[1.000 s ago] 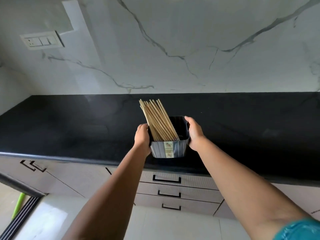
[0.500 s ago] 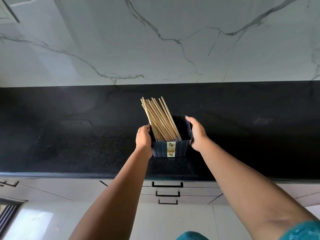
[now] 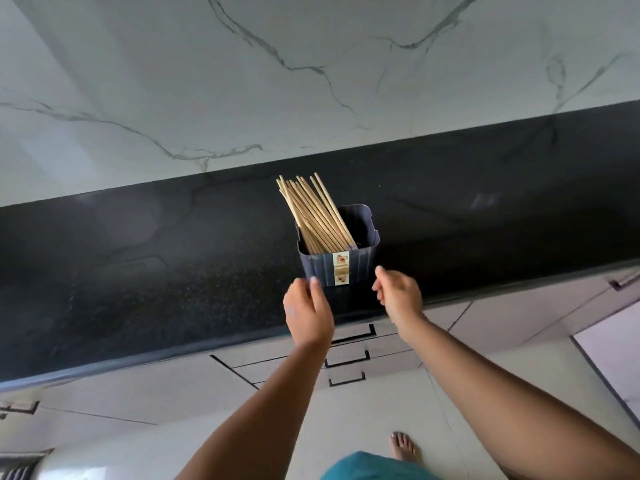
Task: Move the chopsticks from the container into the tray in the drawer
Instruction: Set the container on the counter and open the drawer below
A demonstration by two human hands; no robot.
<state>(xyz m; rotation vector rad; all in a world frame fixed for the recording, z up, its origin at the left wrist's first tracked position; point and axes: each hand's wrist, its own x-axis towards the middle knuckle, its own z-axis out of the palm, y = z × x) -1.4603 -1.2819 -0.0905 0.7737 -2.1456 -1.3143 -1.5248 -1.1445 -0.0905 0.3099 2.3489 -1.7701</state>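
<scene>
A dark blue square container [image 3: 360,265] stands on the black countertop [image 3: 173,271], with a small label on its near face. A bundle of wooden chopsticks [image 3: 311,213] leans to the left inside it. My left hand [image 3: 306,313] hovers just in front of the container's lower left corner, fingers apart, empty. My right hand [image 3: 398,294] is just off its lower right side, fingers loosely spread, holding nothing. Below the counter edge, a stack of closed drawers with black handles [image 3: 356,336] sits between my forearms. No tray is visible.
A white marble wall [image 3: 311,81] rises behind the counter. Pale cabinet fronts [image 3: 519,317] run under the counter on both sides. A bare foot [image 3: 403,446] stands on the light floor.
Both hands have let go of the container and drawn back toward me. The container now rests on the counter. The view has tilted and shifted downward.
</scene>
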